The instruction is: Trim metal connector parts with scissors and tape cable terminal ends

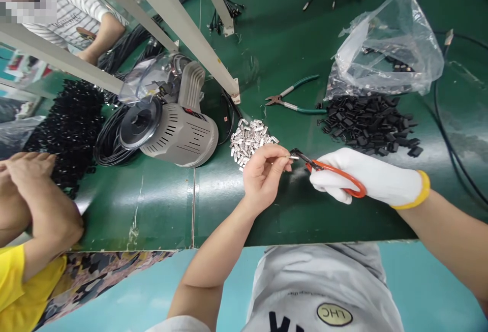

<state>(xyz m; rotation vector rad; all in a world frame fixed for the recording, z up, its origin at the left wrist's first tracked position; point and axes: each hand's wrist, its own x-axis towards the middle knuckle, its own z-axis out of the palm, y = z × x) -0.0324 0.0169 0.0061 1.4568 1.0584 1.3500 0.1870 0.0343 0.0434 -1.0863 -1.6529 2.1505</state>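
Note:
My bare left hand (263, 172) pinches a small silver metal piece (292, 157) between thumb and fingers, just in front of a pile of similar silver metal shells (249, 139). My right hand (366, 177), in a white glove with a yellow cuff, grips orange-handled pliers (335, 173) whose dark jaws meet the piece held by the left hand. Both hands hover over the green table (290, 210) near its front edge.
A heap of black plastic housings (369, 123) lies beside a clear plastic bag (389, 47). Green-handled cutters (295, 97) lie behind the shells. A grey machine (171, 118) and black cables (110, 141) stand left. Another person's arms (34, 200) rest at far left; a person in stripes (80, 14) sits beyond.

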